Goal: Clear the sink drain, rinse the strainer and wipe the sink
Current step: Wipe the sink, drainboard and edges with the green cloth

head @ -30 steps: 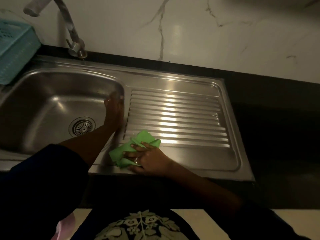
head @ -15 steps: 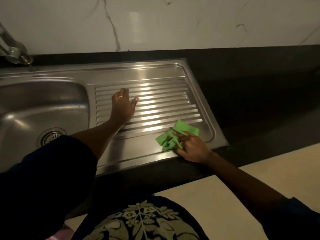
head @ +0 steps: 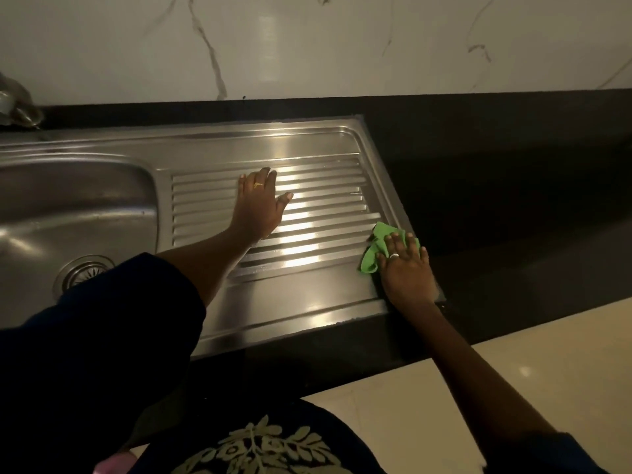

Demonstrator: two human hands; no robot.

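The crumpled green cloth [head: 371, 258] has been swept to the ribbed steel drainboard [head: 307, 302] rim under the right hand [head: 405, 273], fingers straight; the left hand [head: 261, 206] is laid flat; wiping is judged nearly complete

One stainless steel sink [head: 102, 155] is recorded, made up of one basin [head: 68, 206] and one ribbed drainboard [head: 325, 200]. One drain strainer [head: 82, 271] is counted in the basin floor. One green cloth [head: 371, 260] is noted. Two hands are counted: one left hand [head: 260, 206] and one right hand [head: 405, 268]. Two rings are recorded: one gold ring [head: 259, 185] on the left hand and one silver ring [head: 394, 255] on the right. Two dark sleeves are logged: one left sleeve [head: 102, 336] and one right sleeve [head: 547, 449]. One tap [head: 17, 107] is partly seen at the frame edge. One black countertop [head: 496, 165] and one marble-patterned wall [head: 307, 46] are entered. The drainboard ridges could not be counted reliably under the glare.
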